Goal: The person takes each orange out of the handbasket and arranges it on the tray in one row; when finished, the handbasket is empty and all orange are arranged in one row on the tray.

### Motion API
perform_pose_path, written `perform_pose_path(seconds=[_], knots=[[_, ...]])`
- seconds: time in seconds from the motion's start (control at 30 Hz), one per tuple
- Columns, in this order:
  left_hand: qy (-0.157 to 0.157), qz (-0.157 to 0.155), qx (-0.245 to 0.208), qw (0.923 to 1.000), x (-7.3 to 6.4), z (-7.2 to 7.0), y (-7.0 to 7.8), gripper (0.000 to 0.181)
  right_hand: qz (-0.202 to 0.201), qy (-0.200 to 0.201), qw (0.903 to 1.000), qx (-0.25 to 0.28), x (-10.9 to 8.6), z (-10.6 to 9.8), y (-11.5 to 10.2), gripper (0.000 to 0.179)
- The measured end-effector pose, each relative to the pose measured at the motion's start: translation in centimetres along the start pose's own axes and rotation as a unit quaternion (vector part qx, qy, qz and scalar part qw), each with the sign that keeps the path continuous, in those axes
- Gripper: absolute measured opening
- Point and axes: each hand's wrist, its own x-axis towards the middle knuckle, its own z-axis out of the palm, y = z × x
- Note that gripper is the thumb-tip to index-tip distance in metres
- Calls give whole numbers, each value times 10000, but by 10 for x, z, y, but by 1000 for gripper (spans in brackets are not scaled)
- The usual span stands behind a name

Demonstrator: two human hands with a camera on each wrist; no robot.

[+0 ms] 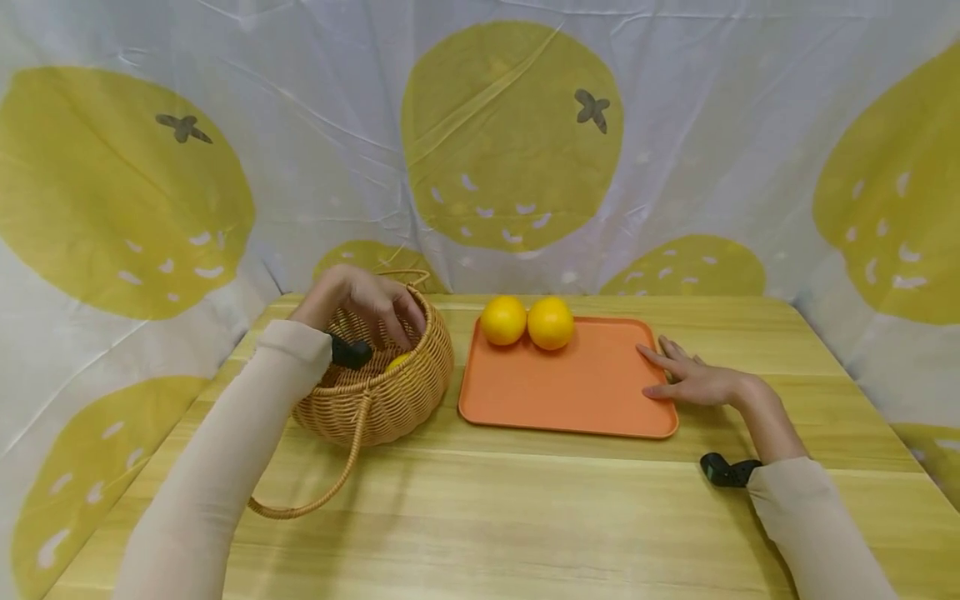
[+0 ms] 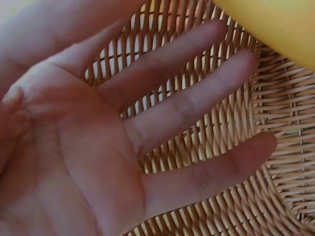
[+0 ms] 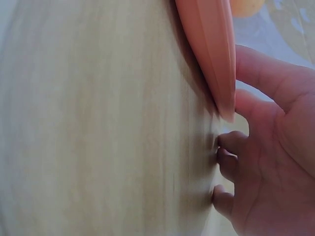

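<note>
My left hand (image 1: 372,302) reaches down inside a wicker basket (image 1: 405,408). In the left wrist view its fingers (image 2: 187,113) are spread and nearly straight beside the woven wall, holding nothing. Close to the fingertips sits a yellow-orange fruit (image 2: 280,24), mostly cut off there; in the head view only a sliver of that fruit (image 1: 399,362) shows past the rim. My right hand (image 1: 697,382) rests at the right edge of an orange tray (image 1: 555,392), thumb and index finger on the rim, other fingers down on the table. Two oranges (image 1: 503,321) sit side by side at the tray's back left.
The basket's handle (image 1: 348,471) hangs down onto the wooden table (image 1: 525,517) at the front. Behind the table's back edge hangs a white cloth (image 1: 322,125) printed with large yellow fruits. Both wrists carry a black device (image 1: 726,471).
</note>
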Motion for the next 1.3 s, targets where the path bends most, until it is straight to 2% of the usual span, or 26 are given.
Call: perform_pose_path(seconds=[0.13, 0.3, 0.43, 0.53, 0.73, 0.9, 0.97, 1.17, 1.3], knots=[[115, -136, -98, 9998, 3, 4, 0, 41, 61, 39, 9999, -89, 4, 1, 8, 98], [235, -273, 118, 9993, 4, 5, 1, 46, 164, 55, 9998, -128, 5, 2, 8, 105], [208, -486, 352, 9980, 3, 5, 0, 31, 169, 39, 9998, -80, 3, 2, 4, 103], [186, -565, 333, 9977, 3, 7, -2, 20, 127, 24, 9999, -83, 1, 2, 0, 100], [256, -360, 183, 9989, 5, 8, -6, 14, 61, 42, 9999, -84, 1, 2, 2, 98], [222, 8, 119, 9997, 7, 5, -10, 25, 233, 86, 9995, -199, 3, 3, 12, 103], [227, 43, 125, 9997, 7, 3, -11, 30, 234, 87, 9995, -205, 3, 4, 12, 104], [110, -191, 186, 9996, 5, 0, -14, 36, 38, 74, 10000, -4, 0, 2, 3, 97], [0, -338, 57, 9994, 3, 0, -15, 34, -71, 35, 9999, 143, -2, 0, -4, 94]])
